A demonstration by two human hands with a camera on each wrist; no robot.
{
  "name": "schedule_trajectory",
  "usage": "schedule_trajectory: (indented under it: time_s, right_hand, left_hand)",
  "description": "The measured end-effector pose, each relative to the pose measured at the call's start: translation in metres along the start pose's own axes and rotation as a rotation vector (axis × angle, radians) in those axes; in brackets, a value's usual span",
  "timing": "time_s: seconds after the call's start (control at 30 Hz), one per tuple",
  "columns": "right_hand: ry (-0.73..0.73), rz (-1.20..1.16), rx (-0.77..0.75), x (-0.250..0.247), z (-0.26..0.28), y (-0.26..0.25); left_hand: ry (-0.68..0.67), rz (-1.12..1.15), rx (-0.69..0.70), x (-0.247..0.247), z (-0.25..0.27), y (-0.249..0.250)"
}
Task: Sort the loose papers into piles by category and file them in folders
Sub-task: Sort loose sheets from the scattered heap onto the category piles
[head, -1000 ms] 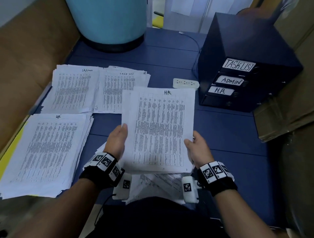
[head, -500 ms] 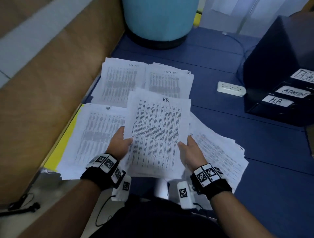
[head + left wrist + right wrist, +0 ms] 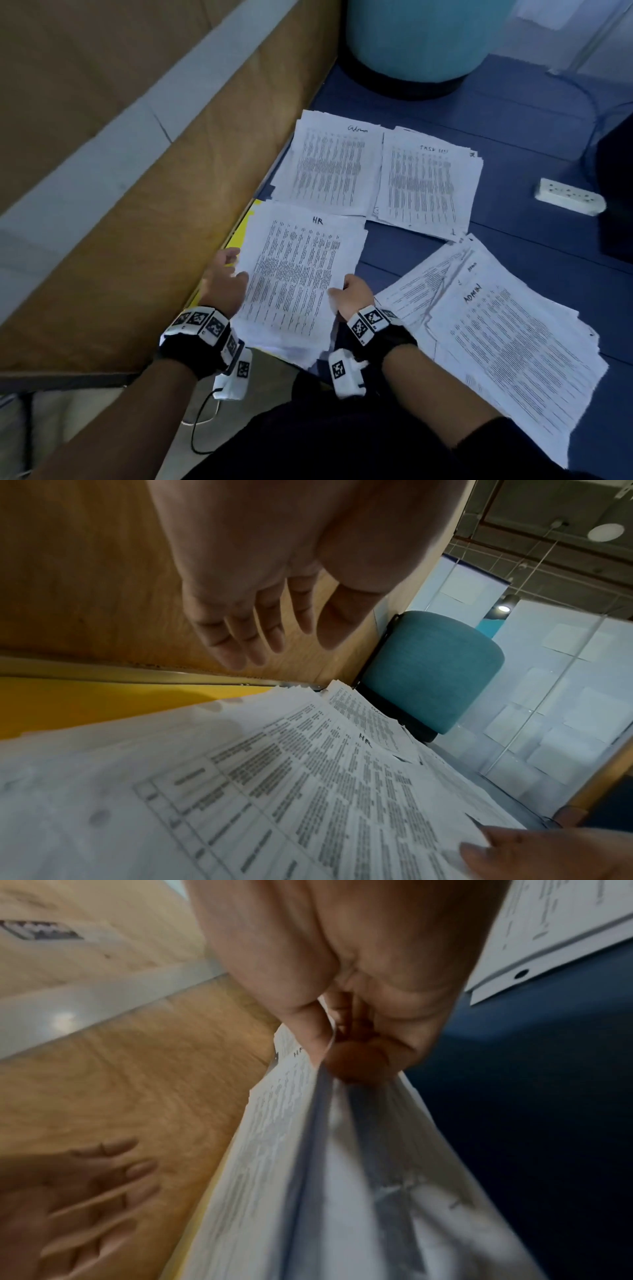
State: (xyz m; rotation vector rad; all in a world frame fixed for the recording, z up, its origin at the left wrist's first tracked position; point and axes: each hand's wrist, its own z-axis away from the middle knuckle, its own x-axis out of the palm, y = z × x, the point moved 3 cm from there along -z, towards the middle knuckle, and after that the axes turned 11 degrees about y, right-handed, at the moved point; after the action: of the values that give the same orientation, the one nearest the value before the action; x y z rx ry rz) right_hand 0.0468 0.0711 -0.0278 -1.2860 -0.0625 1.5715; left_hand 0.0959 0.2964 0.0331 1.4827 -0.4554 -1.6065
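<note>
Papers first: white printed sheet w/ handwritten "HR" header (image 3: 301, 270) sits atop the HR pile at the near-left of the dark blue tabletop (image 3: 513, 137), over a yellow folder (image 3: 239, 236) whose edge shows beside the wood partition (image 3: 154, 222). Right hand (image 3: 352, 296) pinches the sheet's right edge, thumb on top & fingers curled under; right wrist view shows several sheets caught in that grip. Left hand (image 3: 222, 281) is released, fingers straight & spread, just off the sheet's left edge, holding nothing; left wrist view shows it above the pile, apart from it.

Behind the HR pile: white stack marked "Admin" (image 3: 329, 164), and touching its right side a white stack marked "Task list" (image 3: 424, 185). Near-right: messy fanned heap of white sheets, top one marked "ADMIN" (image 3: 507, 346). White power strip (image 3: 568, 197) lies far right; teal round stool (image 3: 421, 37) at the back.
</note>
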Motion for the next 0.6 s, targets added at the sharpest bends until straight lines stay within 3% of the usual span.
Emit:
schedule_trajectory:
  time_s: [0.17, 0.43, 0.6]
  right_hand:
    - [-0.061, -0.080, 0.002, -0.020, 0.001, 0.014]
    - [0.152, -0.123, 0.117, -0.141, -0.011, 0.108]
    - [0.302, -0.040, 0.204, -0.223, -0.013, 0.180]
  left_hand:
    - [-0.097, 0.005, 0.098, 0.024, 0.009, 0.011]
    - [-0.378, 0.075, 0.315, 0.128, 0.057, 0.077]
    - [-0.585, 0.011, 0.357, 0.212, 0.110, 0.104]
